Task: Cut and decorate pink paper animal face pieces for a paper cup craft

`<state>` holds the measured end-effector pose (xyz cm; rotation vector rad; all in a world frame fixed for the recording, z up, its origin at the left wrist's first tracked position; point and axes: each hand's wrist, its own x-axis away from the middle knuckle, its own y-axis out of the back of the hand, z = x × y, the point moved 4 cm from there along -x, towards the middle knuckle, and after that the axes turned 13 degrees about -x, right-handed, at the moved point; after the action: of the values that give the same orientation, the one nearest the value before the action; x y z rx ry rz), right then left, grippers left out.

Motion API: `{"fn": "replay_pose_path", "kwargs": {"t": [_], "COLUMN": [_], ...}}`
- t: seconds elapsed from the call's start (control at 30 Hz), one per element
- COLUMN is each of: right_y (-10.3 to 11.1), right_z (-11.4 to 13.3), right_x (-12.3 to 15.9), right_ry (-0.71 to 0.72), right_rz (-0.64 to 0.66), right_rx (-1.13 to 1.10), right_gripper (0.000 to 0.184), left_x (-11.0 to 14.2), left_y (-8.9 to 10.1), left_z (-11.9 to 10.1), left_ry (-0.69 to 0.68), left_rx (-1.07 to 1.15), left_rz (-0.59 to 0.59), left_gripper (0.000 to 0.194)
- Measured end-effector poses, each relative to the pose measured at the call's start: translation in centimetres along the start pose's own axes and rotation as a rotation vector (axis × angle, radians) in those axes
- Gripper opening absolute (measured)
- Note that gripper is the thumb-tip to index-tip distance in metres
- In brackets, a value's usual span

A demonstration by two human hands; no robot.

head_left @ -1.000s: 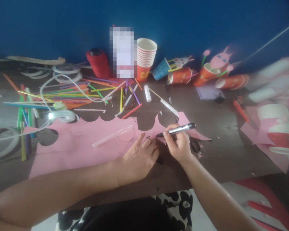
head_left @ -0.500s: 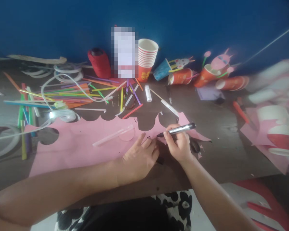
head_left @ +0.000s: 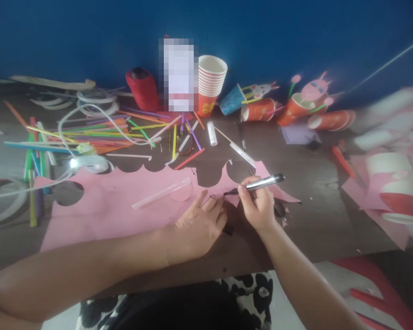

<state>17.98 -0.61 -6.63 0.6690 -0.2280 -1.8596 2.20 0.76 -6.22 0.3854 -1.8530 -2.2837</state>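
Right hand (head_left: 260, 210) and marker (head_left: 263, 182) edged rightward — left hand (head_left: 200, 224) hides some paper (head_left: 105, 204).

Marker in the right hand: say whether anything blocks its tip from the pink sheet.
Nothing visible does. The right hand holds the marker, its tip at the pink sheet, beside the left hand; contact is unclear.

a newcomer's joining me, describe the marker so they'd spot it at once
On the dark table, find the large pink sheet with scalloped cutouts. Over its right part, the right hand holds the marker slantwise, tip toward the sheet. Its silver barrel with black ends sets it apart from the white strip lying beyond it.
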Motion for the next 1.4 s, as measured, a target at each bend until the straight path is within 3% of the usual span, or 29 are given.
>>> {"fn": "replay_pose_path", "kwargs": {"t": [0.63,0.97,1.07,1.2,1.3,1.4], "right_y": [0.1,0.7,1.6,3.1,3.3,2.8], "right_z": [0.1,-0.1,0.8,3.7,5.7,6.1], "right_x": [0.0,0.1,-0.2,0.5,1.8,3.0], "right_ry": [-0.019,-0.083,-0.168,-0.249,-0.243,-0.221], "right_rz": [-0.035,-0.191,-0.236,-0.19,-0.112,-0.098], "right_rx": [0.008,-0.265,-0.463,-0.643,-0.568,-0.457], "right_gripper": [0.006,0.01,0.012,0.014,0.013,0.013], "left_x": [0.0,-0.3,-0.3,-0.3,-0.3,-0.2], "left_y": [0.1,0.4,0.4,0.6,0.7,0.7], "left_z": [0.1,1.5,2.0,2.4,2.3,2.3], "left_ry": [-0.01,0.088,0.122,0.151,0.149,0.141], "left_rx": [0.007,0.276,0.347,0.405,0.406,0.4], "left_rz": [-0.012,-0.083,-0.124,-0.172,-0.187,-0.169], "left_gripper": [0.037,0.033,0.033,0.028,0.027,0.027]}}
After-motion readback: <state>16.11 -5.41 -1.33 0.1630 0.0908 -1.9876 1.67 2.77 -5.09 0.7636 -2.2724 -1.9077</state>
